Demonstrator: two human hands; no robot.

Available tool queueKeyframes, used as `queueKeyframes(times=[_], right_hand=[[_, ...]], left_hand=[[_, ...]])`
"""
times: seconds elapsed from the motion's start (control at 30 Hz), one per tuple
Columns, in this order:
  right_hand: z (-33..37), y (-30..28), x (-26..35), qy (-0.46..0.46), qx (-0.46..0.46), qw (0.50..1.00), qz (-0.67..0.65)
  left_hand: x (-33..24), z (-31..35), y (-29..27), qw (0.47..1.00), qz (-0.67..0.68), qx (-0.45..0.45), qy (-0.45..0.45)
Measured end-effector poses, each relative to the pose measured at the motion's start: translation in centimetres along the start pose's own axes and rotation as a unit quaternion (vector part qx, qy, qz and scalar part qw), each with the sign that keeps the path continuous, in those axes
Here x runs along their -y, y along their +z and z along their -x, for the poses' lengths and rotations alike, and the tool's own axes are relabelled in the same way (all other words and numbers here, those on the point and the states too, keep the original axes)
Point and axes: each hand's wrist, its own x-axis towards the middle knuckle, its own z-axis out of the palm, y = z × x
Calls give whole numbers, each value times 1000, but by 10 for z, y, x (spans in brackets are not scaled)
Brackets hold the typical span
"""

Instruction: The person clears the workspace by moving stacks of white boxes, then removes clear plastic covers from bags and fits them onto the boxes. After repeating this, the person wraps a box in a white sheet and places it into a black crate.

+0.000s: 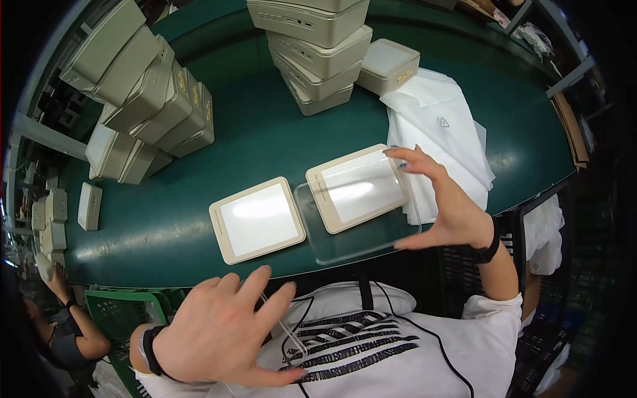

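My right hand (451, 212) grips a clear plastic cover (358, 253) by its right end, thumb at the near corner and fingers at the far one. Through the cover I see part of a beige-framed device with a white panel (361, 187). A second such device (259, 220) lies flat to its left. Nearer to me, my left hand (222, 328) is curved round what looks like another clear plastic piece (293, 337), seen almost edge-on between thumb and fingers; most of that piece is hidden by the hand.
Tall stacks of beige boxes (159, 99) (318, 63) stand at the back left and back centre of the green table (232, 126). White plastic bags (438, 119) lie at the right, beside a single box (389, 65). A green crate (126, 315) and another person's arm (83, 325) are at left.
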Motion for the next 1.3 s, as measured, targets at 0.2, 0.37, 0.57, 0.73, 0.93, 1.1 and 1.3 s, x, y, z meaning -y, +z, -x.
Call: queueKeyframes(times=[0.2, 0.37, 0.57, 0.73, 0.93, 1.1, 1.3], right_hand=[[-2, 1, -22, 62, 35, 997, 38], [-7, 2, -21, 47, 34, 997, 56], [-14, -3, -37, 84, 69, 993, 35], [-20, -6, -44, 100, 93, 989, 63], [-22, -7, -46, 123, 105, 986, 43], [-24, -8, -46, 135, 114, 981, 82], [-26, -8, -42, 178, 123, 974, 62]], left_hand=[[18, -29, 16, 997, 1, 25, -73], [36, -63, 17, 993, -22, 56, -98], [45, -76, 25, 994, -72, -3, -81], [48, -79, 34, 999, -33, -2, -36], [47, -93, 33, 995, -26, 68, -62], [52, -96, 35, 996, -33, 66, -60], [63, -107, 25, 995, -2, 94, -38]])
